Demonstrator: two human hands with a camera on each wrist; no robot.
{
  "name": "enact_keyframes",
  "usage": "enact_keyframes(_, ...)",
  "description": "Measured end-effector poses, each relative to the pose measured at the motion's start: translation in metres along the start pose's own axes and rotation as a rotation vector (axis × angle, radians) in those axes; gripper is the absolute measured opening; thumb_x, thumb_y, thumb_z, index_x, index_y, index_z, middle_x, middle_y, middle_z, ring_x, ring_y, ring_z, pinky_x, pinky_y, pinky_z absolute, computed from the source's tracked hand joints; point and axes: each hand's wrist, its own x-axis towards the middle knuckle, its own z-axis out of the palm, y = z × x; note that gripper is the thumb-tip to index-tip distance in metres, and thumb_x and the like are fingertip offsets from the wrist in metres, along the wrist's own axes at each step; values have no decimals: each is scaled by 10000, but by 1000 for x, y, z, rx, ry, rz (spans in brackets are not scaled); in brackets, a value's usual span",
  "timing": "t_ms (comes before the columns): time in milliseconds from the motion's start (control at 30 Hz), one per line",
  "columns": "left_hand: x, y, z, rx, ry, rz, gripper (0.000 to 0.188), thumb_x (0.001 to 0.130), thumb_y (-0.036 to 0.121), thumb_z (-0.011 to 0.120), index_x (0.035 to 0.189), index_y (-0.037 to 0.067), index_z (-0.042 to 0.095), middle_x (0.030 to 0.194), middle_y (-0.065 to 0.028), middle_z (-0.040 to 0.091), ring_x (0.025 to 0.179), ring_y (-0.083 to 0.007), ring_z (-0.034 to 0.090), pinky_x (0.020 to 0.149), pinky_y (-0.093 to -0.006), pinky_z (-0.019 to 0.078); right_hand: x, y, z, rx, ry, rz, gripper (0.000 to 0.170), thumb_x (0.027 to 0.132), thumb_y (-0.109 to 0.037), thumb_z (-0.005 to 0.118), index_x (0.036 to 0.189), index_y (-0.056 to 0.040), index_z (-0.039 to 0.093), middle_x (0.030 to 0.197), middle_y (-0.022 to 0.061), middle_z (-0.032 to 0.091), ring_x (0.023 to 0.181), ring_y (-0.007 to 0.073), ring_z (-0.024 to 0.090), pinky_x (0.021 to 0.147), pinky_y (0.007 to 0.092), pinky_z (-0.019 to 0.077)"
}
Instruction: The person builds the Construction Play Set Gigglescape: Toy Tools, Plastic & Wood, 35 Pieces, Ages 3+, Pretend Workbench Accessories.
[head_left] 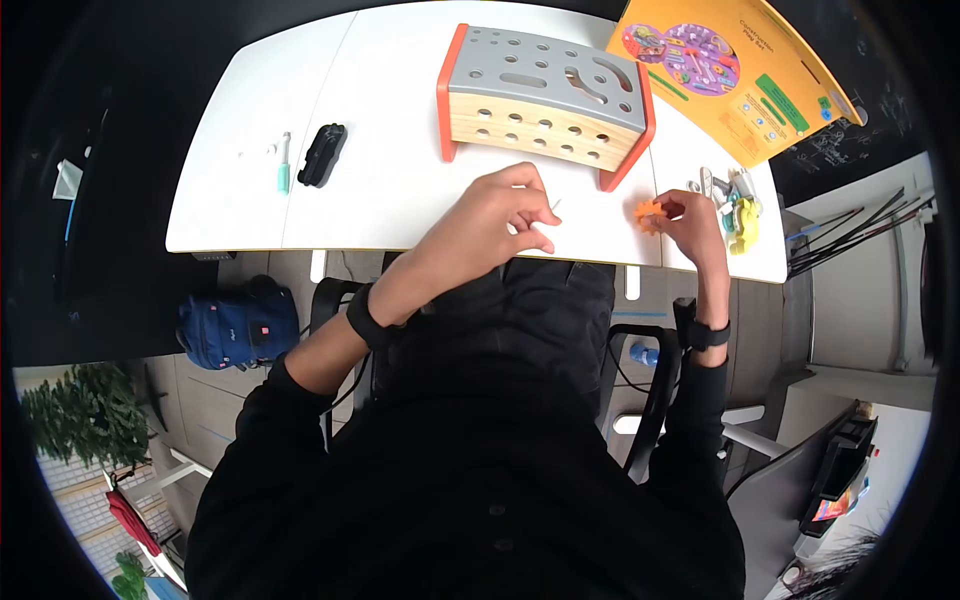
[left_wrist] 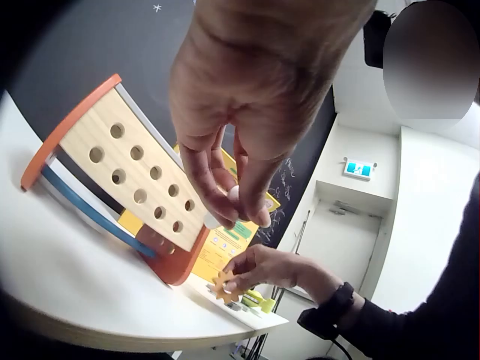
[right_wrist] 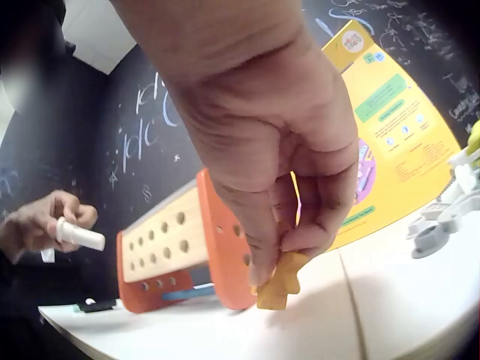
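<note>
Left hand (head_left: 488, 222) pinches a white, cylindrical plastic peg (right_wrist: 84, 237); right hand (head_left: 694, 230), near the table's (head_left: 370, 210) front right corner, pinches an orange toothed gear (right_wrist: 280, 283), best held lightly by its rim.

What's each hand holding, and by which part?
Left hand: white peg, pinched at its flanged end. Right hand: orange gear, pinched at its toothed edge.

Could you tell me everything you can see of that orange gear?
The orange gear is thick, with blunt teeth, and looks like plastic or painted wood. The right hand pinches it, fingers partly covering it. It looks tilted, near the white table's front edge; contact with the tabletop is unclear.
</note>
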Motion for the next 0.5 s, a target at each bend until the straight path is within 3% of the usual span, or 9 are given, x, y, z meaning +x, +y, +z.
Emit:
enact_keyframes(67, -2, 1, 7, -17, -16, 54, 189, 786, -36, 766, 966, -35, 710, 959, -73, 581, 837, -157, 672, 741, -258, 591, -10, -20, 2, 321, 1, 22, 215, 763, -13, 805, 963, 21, 738, 814, 110, 726, 760, 179, 700, 685, 289, 568)
enact_keyframes(133, -4, 5, 14, -77, -21, 30, 179, 780, -30, 773, 945, -42, 704, 953, -64, 578, 842, -155, 669, 738, -271, 588, -21, -59, -1, 379, 41, -37, 218, 826, -37, 769, 1036, 11, 735, 883, 112, 729, 807, 161, 700, 717, 293, 586)
enact_keyframes(267, -5, 6, 24, -78, 33, 61, 178, 767, -21, 788, 921, -40, 700, 943, -58, 575, 822, -151, 655, 724, -273, 571, -34, -108, 2, 434, 50, -118, 218, 835, -40, 763, 1048, 2, 740, 940, 89, 711, 836, 157, 688, 727, 276, 579)
enact_keyframes(433, -8, 2, 23, -5, 104, 132, 194, 753, -20, 799, 921, -29, 701, 939, -66, 579, 798, -155, 644, 712, -268, 562, -23, -119, 11, 500, 40, -282, 225, 822, -12, 757, 1047, -7, 743, 975, 91, 698, 852, 174, 685, 716, 282, 570)
enact_keyframes(500, -7, -6, 23, 70, 252, 121, 217, 736, -30, 807, 925, -30, 701, 943, -80, 586, 804, -160, 648, 709, -266, 568, -17, -127, 11, 495, -7, -361, 267, 807, -3, 762, 1071, -43, 746, 1033, 89, 679, 885, 186, 671, 722, 293, 574)
